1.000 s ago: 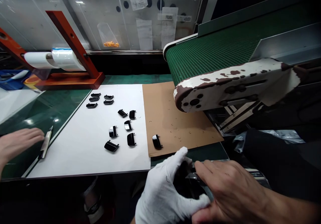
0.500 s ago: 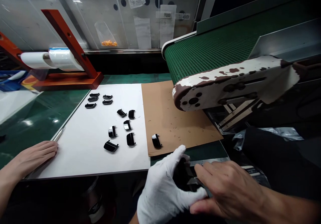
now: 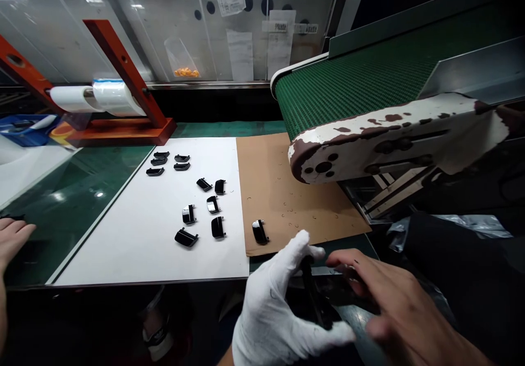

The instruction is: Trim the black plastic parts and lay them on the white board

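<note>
My left hand [image 3: 283, 306], in a white fabric glove, is shut around a long glossy black part [image 3: 315, 297] held upright at the bottom centre. My right hand [image 3: 394, 300] is bare, with its fingers spread just right of that part and not gripping it. The nearest loose piece is a glossy black plastic part [image 3: 260, 231] lying on a brown cardboard sheet [image 3: 303, 204]. Several similar black parts [image 3: 200, 207] lie in loose rows on a white board [image 3: 123, 245] to its left.
A co-worker's bare hand [image 3: 12, 237] rests at the far left on a green mat [image 3: 61, 202]. A green conveyor belt [image 3: 348, 95] with a chipped white end frame [image 3: 394, 139] overhangs the cardboard. A red stand [image 3: 127, 131] holds film rolls behind the board.
My right hand has lifted off the black part and its fingers have spread. The co-worker's hand has moved left, off the white board's edge.
</note>
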